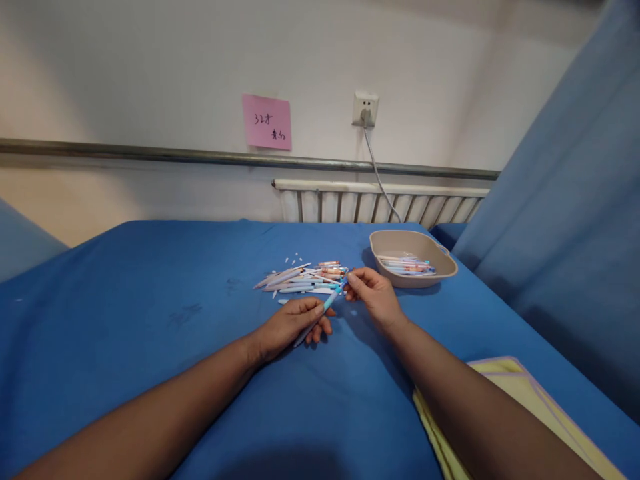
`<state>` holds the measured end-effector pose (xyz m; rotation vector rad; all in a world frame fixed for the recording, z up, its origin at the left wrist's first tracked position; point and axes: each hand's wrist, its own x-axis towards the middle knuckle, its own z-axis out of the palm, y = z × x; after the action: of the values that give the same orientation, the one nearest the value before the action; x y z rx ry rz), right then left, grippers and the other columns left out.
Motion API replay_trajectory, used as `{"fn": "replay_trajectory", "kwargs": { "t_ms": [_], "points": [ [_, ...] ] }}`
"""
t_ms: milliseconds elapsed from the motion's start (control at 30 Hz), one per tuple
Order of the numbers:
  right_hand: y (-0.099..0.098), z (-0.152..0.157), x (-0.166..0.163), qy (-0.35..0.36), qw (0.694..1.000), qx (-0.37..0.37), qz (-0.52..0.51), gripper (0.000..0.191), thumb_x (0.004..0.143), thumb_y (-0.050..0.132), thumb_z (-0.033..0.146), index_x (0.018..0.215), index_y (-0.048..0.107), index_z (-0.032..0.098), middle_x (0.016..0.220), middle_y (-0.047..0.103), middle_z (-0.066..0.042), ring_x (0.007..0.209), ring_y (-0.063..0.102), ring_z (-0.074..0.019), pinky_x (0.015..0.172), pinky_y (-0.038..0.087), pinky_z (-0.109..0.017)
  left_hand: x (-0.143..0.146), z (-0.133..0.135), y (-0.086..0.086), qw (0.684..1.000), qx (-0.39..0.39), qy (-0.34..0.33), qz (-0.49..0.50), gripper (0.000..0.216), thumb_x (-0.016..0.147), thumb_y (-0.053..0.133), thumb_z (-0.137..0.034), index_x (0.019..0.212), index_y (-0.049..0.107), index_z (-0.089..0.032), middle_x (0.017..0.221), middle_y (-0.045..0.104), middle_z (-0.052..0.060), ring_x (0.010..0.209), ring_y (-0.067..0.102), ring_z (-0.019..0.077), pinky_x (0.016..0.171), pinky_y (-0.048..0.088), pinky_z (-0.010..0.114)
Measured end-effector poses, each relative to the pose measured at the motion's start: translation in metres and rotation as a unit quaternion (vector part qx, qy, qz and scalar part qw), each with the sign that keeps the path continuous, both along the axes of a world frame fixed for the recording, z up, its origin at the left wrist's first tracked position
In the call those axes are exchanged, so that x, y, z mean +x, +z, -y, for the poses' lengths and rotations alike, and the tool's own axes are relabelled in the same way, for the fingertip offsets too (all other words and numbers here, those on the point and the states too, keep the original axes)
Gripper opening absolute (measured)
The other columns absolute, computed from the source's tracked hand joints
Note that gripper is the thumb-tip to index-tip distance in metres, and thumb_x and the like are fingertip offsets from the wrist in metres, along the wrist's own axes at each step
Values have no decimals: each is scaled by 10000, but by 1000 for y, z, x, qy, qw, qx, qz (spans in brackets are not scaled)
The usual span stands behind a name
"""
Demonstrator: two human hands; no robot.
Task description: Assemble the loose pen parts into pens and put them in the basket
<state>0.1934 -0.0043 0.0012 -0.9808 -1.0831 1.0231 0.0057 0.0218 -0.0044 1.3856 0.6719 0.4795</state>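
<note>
A light-blue and purple pen (331,299) lies slanted across my two hands. My left hand (295,323) is closed around its lower barrel, the tip end pointing down toward me. At the upper end, the fingers of my right hand (371,293) pinch the pen's top; exactly what they grip there is too small to make out. Just beyond my hands spreads a loose pile of pens and pen parts (300,280) in pastel purple, blue, white and orange. Several tiny white pieces (295,259) are scattered behind the pile.
A beige plastic basin (445,270) holding several pens (407,265) stands right of the pile. A folded yellow cloth (505,373) lies under my right forearm. Blue sheeting (125,300) covers the surface. A blue curtain (560,220) hangs at the right; a white railing (350,187) runs behind.
</note>
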Motion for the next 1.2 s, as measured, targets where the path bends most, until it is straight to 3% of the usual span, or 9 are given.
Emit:
{"fn": "replay_trajectory", "kwargs": {
  "t_ms": [233, 533, 733, 867, 967, 1100, 1200],
  "points": [
    [-3, 1, -2, 21, 999, -13, -36, 338, 681, 671, 509, 745, 591, 186, 622, 617, 23, 505, 559, -104, 519, 430, -232, 0, -1, 1, 1000, 1, -2, 2, 353, 825, 564, -439, 947, 571, -108, 737, 665, 58, 488, 537, 82, 444, 360, 191],
    [-9, -4, -2, 39, 991, -69, -105, 514, 724, 519, 675, 780, 573, 167, 614, 642, -23, 466, 571, -110, 452, 407, -211, 1, 1, 4, 1000, -2, 2, 8, 294, 833, 560, -426, 891, 506, -143, 847, 681, 75, 610, 611, 121, 498, 394, 203],
    [-15, -9, -2, 37, 983, -157, -83, 553, 753, 489, 667, 763, 590, 123, 591, 623, -27, 429, 547, -79, 412, 394, -175, 3, 0, 9, 997, 34, 68, -10, 316, 801, 595, -440, 876, 583, -133, 895, 669, 80, 677, 598, 129, 581, 431, 218],
    [-19, -16, -3, 42, 981, -173, -76, 540, 773, 473, 652, 783, 575, 121, 573, 604, -14, 417, 541, -76, 388, 380, -165, 14, -9, 27, 986, 103, 129, -16, 306, 758, 639, -443, 841, 633, -148, 816, 663, 44, 664, 565, 128, 592, 414, 217],
    [-23, -22, -4, 45, 983, -165, -62, 536, 770, 464, 658, 781, 560, 131, 549, 587, 2, 394, 522, -73, 374, 368, -163, 33, -20, 50, 978, 167, 123, -19, 295, 745, 651, -425, 864, 663, -155, 850, 671, 43, 771, 585, 162, 693, 430, 245],
    [-27, -27, -6, 56, 988, -146, -13, 518, 775, 446, 657, 758, 528, 146, 535, 557, 27, 387, 504, -67, 362, 359, -159, 74, -38, 83, 972, 210, 101, -33, 329, 735, 635, -441, 889, 657, -151, 768, 662, 16, 648, 565, 135, 606, 430, 235],
    [-29, -30, -7, 71, 987, -138, 44, 441, 821, 445, 586, 754, 518, 156, 533, 535, 42, 383, 499, -64, 357, 349, -152, 113, -52, 102, 950, 294, 92, -55, 320, 707, 643, -412, 875, 673, -141, 727, 655, 3, 625, 554, 128, 591, 429, 230]
  ]
}}
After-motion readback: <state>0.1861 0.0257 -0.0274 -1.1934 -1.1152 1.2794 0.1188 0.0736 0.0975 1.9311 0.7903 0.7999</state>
